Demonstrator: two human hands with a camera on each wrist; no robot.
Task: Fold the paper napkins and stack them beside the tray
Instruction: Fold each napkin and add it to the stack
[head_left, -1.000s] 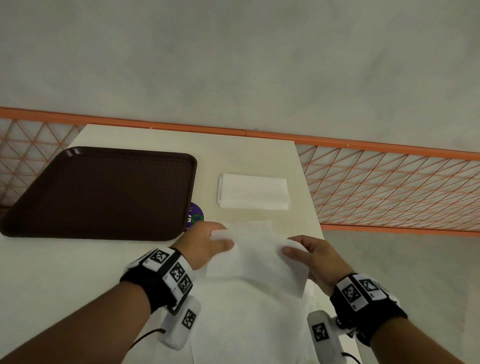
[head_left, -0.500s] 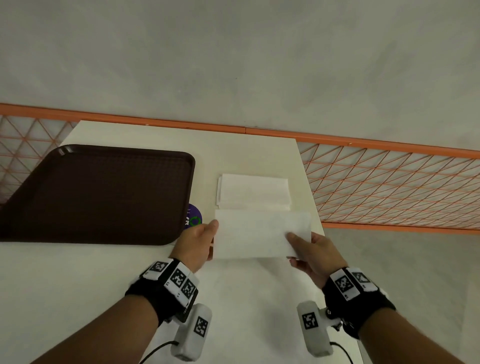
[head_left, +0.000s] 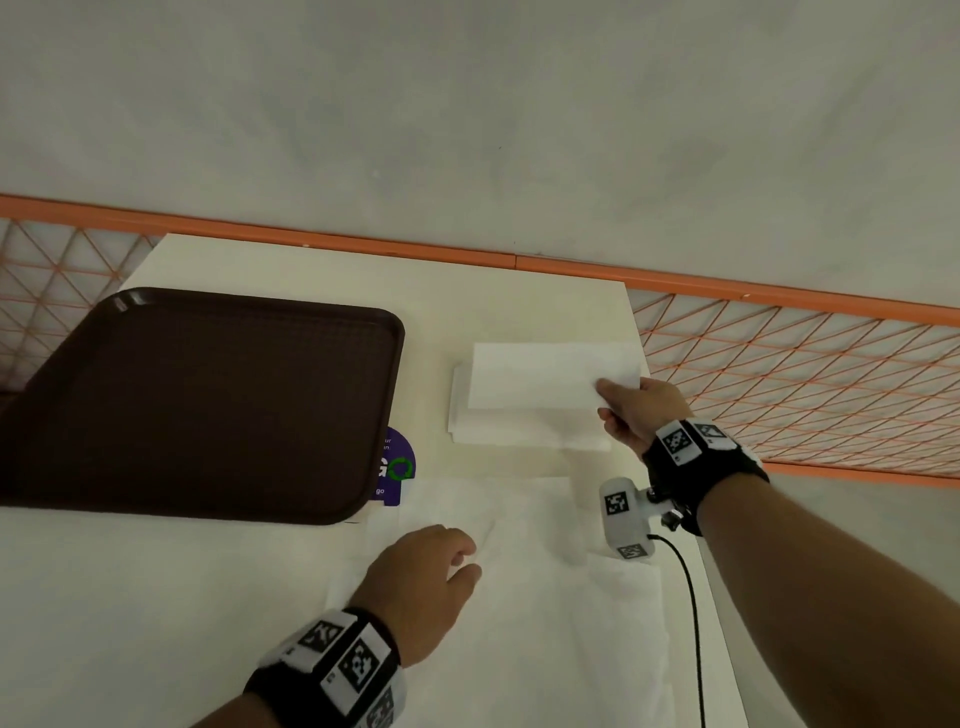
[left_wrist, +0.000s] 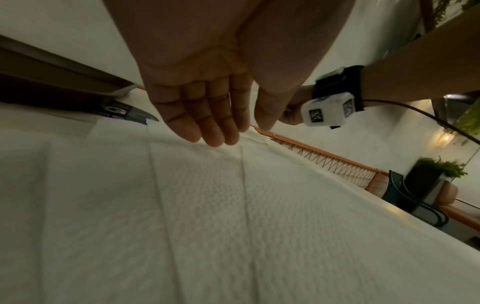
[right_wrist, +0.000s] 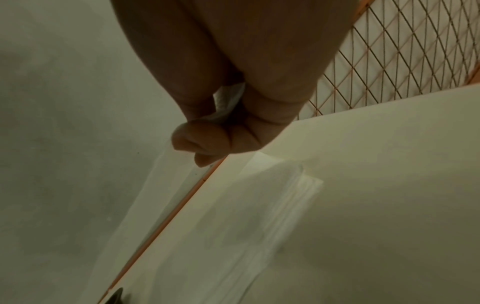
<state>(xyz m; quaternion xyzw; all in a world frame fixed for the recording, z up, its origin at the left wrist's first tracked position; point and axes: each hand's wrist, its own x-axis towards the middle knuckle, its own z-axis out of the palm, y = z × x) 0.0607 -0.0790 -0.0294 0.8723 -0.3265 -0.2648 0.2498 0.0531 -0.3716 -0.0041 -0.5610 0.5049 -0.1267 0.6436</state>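
A folded napkin (head_left: 550, 375) is pinched at its corner by the right hand (head_left: 636, 413) over the stack (head_left: 519, 434) beside the tray (head_left: 208, 405); release is needed next. The left hand (head_left: 423, 582) is relaxed, empty, above unfolded napkins (head_left: 519, 597).

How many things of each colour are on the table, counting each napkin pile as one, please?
White: 3, folded napkin in the right hand, folded stack, unfolded napkin pile
Brown: 1, tray
Purple: 1, sticker
Total: 5

A café or canteen seating area: a brown serving tray (head_left: 208, 405) on a pale table (head_left: 519, 312), orange mesh railing (head_left: 789, 379), potted plants (left_wrist: 441, 170), a chair (left_wrist: 410, 197).
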